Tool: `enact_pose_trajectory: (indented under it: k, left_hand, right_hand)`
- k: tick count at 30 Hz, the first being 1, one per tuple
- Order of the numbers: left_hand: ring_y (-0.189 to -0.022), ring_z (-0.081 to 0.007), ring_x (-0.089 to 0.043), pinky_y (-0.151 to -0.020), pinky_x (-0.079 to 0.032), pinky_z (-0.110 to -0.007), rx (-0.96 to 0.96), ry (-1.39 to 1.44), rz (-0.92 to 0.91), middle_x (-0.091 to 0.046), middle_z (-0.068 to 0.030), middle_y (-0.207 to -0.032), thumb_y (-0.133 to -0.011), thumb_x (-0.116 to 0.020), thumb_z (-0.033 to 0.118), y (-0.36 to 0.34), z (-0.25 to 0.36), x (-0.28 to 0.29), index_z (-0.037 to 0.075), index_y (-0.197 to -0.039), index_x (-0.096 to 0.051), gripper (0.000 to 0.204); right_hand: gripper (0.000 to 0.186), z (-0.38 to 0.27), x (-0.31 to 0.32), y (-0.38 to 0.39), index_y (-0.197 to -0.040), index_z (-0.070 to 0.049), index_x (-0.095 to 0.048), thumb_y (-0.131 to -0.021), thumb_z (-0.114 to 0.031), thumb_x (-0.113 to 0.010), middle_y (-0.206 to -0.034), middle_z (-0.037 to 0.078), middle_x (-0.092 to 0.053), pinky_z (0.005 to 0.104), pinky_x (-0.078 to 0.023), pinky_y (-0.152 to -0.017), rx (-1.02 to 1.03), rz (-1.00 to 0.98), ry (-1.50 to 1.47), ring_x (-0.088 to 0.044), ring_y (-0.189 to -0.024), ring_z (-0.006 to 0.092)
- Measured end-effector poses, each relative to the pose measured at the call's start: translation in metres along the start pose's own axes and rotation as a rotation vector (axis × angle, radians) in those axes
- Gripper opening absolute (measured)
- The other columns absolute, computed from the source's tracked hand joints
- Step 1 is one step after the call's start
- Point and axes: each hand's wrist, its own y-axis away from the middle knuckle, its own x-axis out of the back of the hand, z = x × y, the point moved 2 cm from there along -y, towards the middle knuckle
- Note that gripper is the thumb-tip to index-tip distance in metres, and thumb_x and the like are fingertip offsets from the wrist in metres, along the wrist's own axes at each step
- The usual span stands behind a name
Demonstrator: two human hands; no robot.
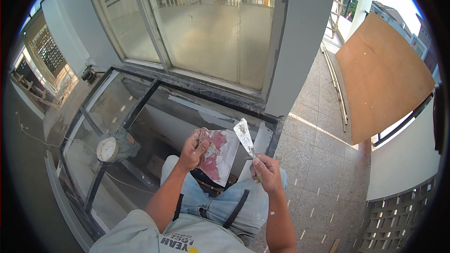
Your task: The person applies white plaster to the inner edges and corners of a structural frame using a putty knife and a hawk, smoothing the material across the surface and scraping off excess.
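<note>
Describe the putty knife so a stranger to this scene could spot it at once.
Find the grey pillar beside the big window, then drop to the kneeling person's right hand below its base. The putty knife rises from that fist: a narrow, pale-smeared metal blade, unlike the broad red-stained board in the left hand.

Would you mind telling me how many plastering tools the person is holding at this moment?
2. A putty knife is in the right hand, blade pointing up. A flat board smeared with red and white filler is in the left hand. No others are visible.
</note>
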Motion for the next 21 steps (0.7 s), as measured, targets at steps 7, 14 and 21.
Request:
enact_pose_trajectory:
  k: [7, 14, 21]
  left_hand:
    - [-0.101, -0.0127, -0.067, -0.09, -0.056, -0.03, 0.42, 0.371, 0.094, -0.067, -0.0057, -0.116, -0.106, -0.058, 0.021, -0.006, -0.008, -0.013, 0.002, -0.129, -0.056, 0.03]
    - [-0.103, -0.0152, -0.069, -0.09, -0.057, -0.032, 0.406, 0.399, 0.071, -0.068, -0.0076, -0.118, -0.107, -0.056, 0.019, -0.013, -0.008, -0.02, 0.002, -0.131, -0.055, 0.03]
    - [-0.098, -0.0131, -0.069, -0.083, -0.058, -0.03, 0.319, 0.541, -0.019, -0.068, -0.0066, -0.113, -0.107, -0.055, 0.023, -0.015, -0.012, 0.01, 0.003, -0.134, -0.056, 0.034]
  right_hand:
    - [0.035, -0.017, -0.002, -0.005, -0.125, 0.002, -0.068, -0.09, -0.002, -0.072, -0.097, 0.014, -0.067, 0.034, -0.053, -0.068, 0.594, 0.223, 0.665, -0.065, -0.079, 0.022]
    - [0.058, 0.035, -0.01, 0.008, -0.132, -0.014, -0.07, -0.079, 0.01, -0.072, -0.106, 0.012, -0.065, 0.039, -0.054, -0.077, 0.667, 0.211, 0.93, -0.065, -0.091, 0.0291]
    - [0.061, 0.053, -0.009, 0.031, -0.137, -0.018, -0.067, -0.081, 0.007, -0.069, -0.106, 0.008, -0.067, 0.0391, -0.053, -0.078, 0.603, 0.118, 0.95, -0.063, -0.092, 0.0284]
